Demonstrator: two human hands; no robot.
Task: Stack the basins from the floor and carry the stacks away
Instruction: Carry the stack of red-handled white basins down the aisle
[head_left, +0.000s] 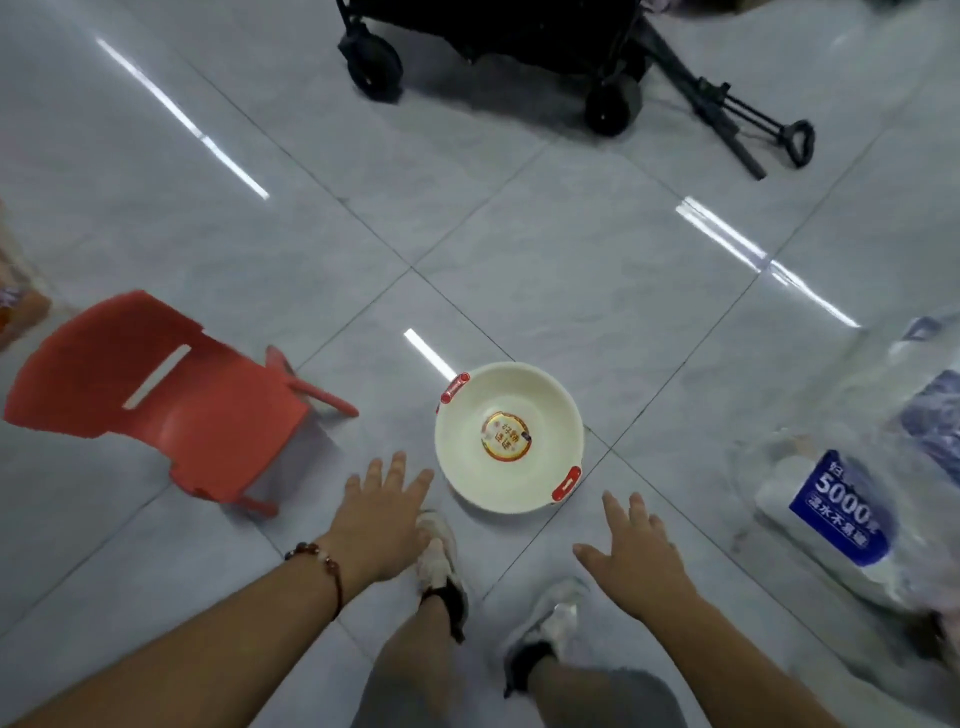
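Basin — one, white with red handles, upright on the floor tiles, unstacked. Left hand and right hand flank its near rim, fingers spread, holding nothing. Red chair left of basin. Stacking, carrying — apparently still outstanding.

Glossy grey tiled floor holds a red chair and black cart.

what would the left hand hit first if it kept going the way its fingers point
Probably the white basin. The left hand is open, with its fingers aimed up and slightly right toward the basin's near-left rim. The red chair lies off to the left, out of that line. Height above the floor is unclear, so it might pass over the rim.
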